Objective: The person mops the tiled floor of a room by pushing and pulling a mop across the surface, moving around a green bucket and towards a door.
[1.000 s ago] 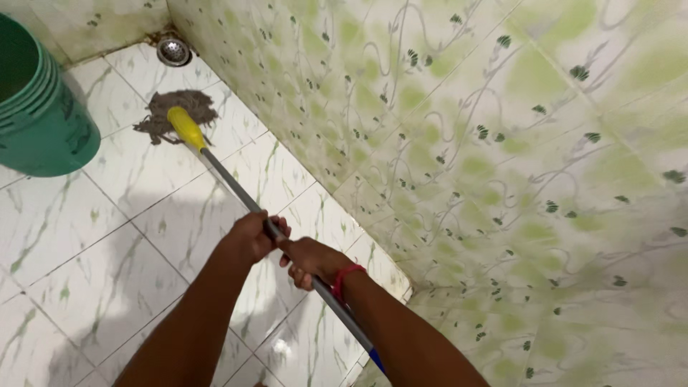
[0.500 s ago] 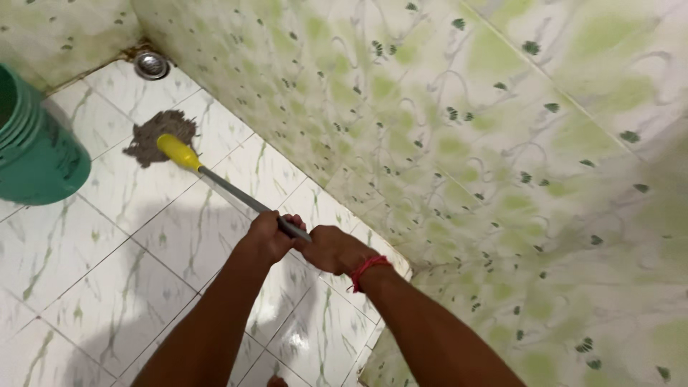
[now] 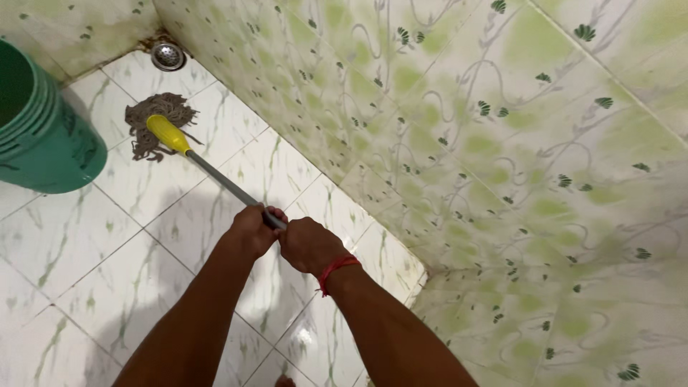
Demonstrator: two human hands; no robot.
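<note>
Near the middle of the frame, the left hand (image 3: 251, 231) and the right hand (image 3: 308, 245) sit side by side on the grey metal handle (image 3: 218, 178) of a mop, fingers of both curled shut around the shaft, the right wrist circled by a thin red thread band (image 3: 335, 269). From that grip the slim handle runs up and to the left to a yellow plastic collar (image 3: 167, 133), below which the mop head (image 3: 155, 122), a bundle of limp grey-brown cotton strings, lies splayed on the floor (image 3: 107, 244) toward the far corner. By the look of it, the scrubbing stroke is under way with the strings pressed flat at the far end of the reach; the next move would call for a firm two-handed hold and steady downward pressure so the strands drag rather than skip. White glossy floor tiles with pale green veining catch the light and look wet. Just beyond the mop head, a small round metal drain (image 3: 168, 54) sits in the corner, ringed with brownish grime. At the far left stands a ribbed green plastic bucket (image 3: 50, 136), near the strings but apart from them. Along the right rises a wall (image 3: 502, 165) of tiles printed with green leaves and curling vines.
</note>
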